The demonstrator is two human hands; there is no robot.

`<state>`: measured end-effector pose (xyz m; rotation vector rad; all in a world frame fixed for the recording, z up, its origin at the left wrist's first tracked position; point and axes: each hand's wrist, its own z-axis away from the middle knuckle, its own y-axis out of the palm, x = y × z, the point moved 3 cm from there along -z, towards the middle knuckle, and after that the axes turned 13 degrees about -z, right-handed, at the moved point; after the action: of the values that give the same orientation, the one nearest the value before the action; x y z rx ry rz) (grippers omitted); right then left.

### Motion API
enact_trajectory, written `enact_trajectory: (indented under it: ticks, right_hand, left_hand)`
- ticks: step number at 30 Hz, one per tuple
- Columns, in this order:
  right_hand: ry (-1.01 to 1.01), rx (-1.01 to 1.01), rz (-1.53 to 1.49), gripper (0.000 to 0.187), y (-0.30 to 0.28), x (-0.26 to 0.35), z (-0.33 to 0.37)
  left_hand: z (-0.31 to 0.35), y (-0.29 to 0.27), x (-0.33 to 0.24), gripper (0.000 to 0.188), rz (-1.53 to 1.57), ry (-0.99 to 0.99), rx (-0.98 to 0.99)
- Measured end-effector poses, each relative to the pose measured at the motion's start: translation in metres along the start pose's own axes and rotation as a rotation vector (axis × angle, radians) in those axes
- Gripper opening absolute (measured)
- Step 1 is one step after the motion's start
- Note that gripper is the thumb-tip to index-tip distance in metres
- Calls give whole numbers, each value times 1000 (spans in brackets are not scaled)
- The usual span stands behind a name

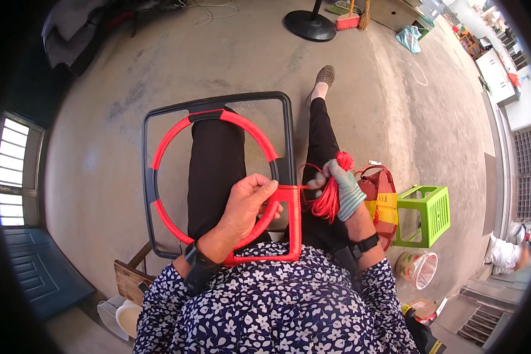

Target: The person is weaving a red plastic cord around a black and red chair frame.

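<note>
A black rectangular frame with a ring inside lies across my lap. The ring and the frame's near right side are wrapped in red cord. My left hand, bare, grips the wrapped ring and frame near the lower right corner. In a grey-green glove, my right hand holds a bundle of red cord just right of the frame. A taut strand runs from the bundle to the wrapped edge.
A green plastic stool stands to my right beside a red bag. A clear bucket sits below them. A black fan base and a broom are far ahead on the concrete floor. A wooden piece lies lower left.
</note>
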<state>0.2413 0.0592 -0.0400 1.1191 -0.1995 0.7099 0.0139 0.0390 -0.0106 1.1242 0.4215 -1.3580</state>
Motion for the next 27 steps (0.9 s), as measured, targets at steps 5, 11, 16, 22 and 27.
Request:
enact_trajectory:
  ticks: [5,11,16,22,27]
  right_hand:
    - [-342,-379,1337,42,26,40,11]
    - [-1341,497,1999,42,142,6,29]
    - [-812,169,1404,21,123,10,32]
    - [-241,414,1180,31,72,-9,-12]
    - [-264,246,1335,33,69,-7,-8]
  left_hand:
    - [5,1,-4,20,-108,85,-63]
    - [10,12,-26,34,-138,444,-179]
    - [3,-3,-13,29,-301,417,-238]
    - [-11,-12,14,27,-193,173,-133]
    - [2,3,-6,23,60,89,-145]
